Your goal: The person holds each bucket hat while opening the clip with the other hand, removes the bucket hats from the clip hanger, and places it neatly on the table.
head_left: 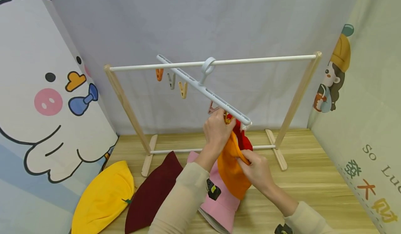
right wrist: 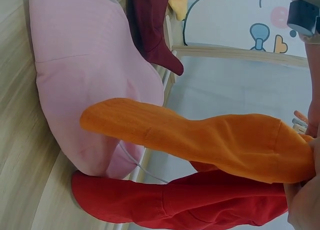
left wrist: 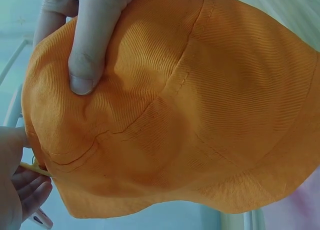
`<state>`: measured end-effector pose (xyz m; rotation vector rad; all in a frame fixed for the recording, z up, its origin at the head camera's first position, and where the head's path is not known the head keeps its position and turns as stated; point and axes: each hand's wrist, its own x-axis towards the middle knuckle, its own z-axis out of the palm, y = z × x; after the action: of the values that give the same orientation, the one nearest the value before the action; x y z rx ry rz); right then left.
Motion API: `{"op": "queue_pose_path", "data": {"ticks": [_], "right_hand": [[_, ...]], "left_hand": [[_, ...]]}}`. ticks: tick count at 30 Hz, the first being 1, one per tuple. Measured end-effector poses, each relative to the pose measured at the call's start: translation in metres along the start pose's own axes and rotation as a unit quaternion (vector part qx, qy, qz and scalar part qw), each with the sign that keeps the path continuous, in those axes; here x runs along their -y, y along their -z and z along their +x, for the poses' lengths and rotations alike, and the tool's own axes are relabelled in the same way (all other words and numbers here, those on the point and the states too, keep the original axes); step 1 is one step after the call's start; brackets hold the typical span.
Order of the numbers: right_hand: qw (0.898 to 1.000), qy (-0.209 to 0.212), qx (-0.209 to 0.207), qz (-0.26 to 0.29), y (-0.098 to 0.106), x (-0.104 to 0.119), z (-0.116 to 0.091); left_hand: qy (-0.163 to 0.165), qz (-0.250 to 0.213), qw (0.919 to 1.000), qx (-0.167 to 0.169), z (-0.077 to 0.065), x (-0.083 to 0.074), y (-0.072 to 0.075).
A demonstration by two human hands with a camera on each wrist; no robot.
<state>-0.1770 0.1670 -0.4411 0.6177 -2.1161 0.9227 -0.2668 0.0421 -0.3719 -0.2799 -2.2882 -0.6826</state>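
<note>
My left hand (head_left: 217,128) pinches a yellow clip (head_left: 228,119) just under the front end of the pale blue hanger (head_left: 203,88). Lower and to its right, my right hand (head_left: 257,168) grips an orange bucket hat (head_left: 233,168) by its edge. In the left wrist view the right thumb presses the orange cloth, and the yellow clip (left wrist: 36,169) is at the hat's edge. A red hat (head_left: 242,136) hangs behind the orange one, near a white clip (head_left: 245,126). The right wrist view shows the orange hat (right wrist: 200,140) beside the red hat (right wrist: 215,200).
The hanger hooks over a white rail (head_left: 266,60) on a wooden stand. Orange, grey and pale yellow clips (head_left: 183,89) hang at its far end; a pink clip (head_left: 213,107) is nearer. Yellow (head_left: 103,195), maroon (head_left: 153,192) and pink (head_left: 219,209) hats lie on the table (head_left: 313,192).
</note>
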Motion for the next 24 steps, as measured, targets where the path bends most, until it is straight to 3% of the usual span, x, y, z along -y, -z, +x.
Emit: {"op": "queue_pose_path", "data": {"ticks": [15,24], "right_hand": [[1.000,-0.010,-0.009,0.003,-0.0004,-0.0030,0.0002],[1.000,-0.010,-0.012,0.007,-0.0013,-0.0038,-0.0008]], "left_hand": [[-0.017,-0.004,0.9998,0.010,0.0007,0.0036,0.0038],[-0.022,-0.025,0.9994,-0.001,0.0019,0.0049,0.0064]]}}
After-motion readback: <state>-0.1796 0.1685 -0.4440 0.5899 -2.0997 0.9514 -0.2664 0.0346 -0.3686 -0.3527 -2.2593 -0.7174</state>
